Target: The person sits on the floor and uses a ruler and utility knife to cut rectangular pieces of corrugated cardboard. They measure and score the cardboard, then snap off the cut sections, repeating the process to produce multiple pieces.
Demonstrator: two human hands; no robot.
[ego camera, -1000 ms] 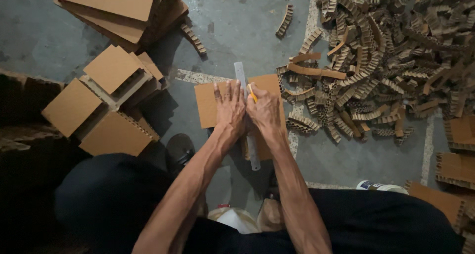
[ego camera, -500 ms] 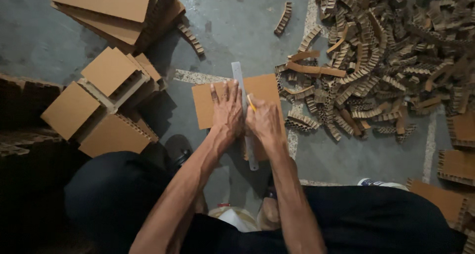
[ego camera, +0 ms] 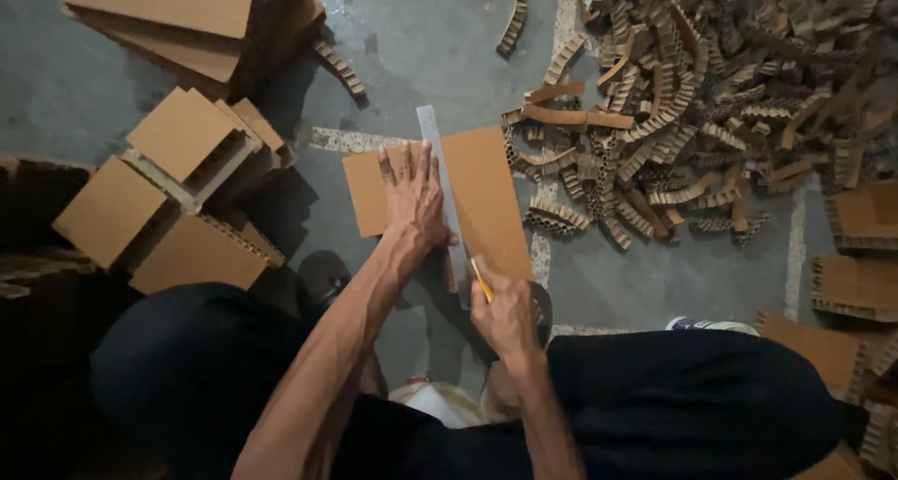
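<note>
Head view, looking down at the floor

- Left hand (ego camera: 414, 202): spread wide and flat, fingers splayed, pressing on a metal ruler (ego camera: 441, 195) and the cardboard sheet (ego camera: 486, 199) beneath it
- Right hand (ego camera: 503, 313): fist closed round a yellow-handled cutter (ego camera: 481, 281), its tip at the ruler's near end, on the sheet's near edge
- Cardboard sheet: brown, flat on the grey concrete floor (ego camera: 421, 40), directly ahead of the person's knees; the ruler lies lengthwise across it, dividing a narrower left part from a wider right part
- Honeycomb cardboard strips (ego camera: 711, 87): large loose heap to the right, its nearest pieces touching the sheet's right edge
- Stacked honeycomb panels (ego camera: 173, 195): left, well apart from the sheet
- Large cardboard boards (ego camera: 178, 7): far left corner

Risks, as judged: the left fingertips lie just beside the ruler's cutting edge, so a blade riding up over the thin ruler could reach them; the ruler may pivot if pressure is uneven, since only its middle is pinned; the lighting is dim

Room: bare floor beyond the sheet's far edge and to its left; the right side is crowded by strips; the near side is closed by the person's legs, leaving the cutter little room there
</note>
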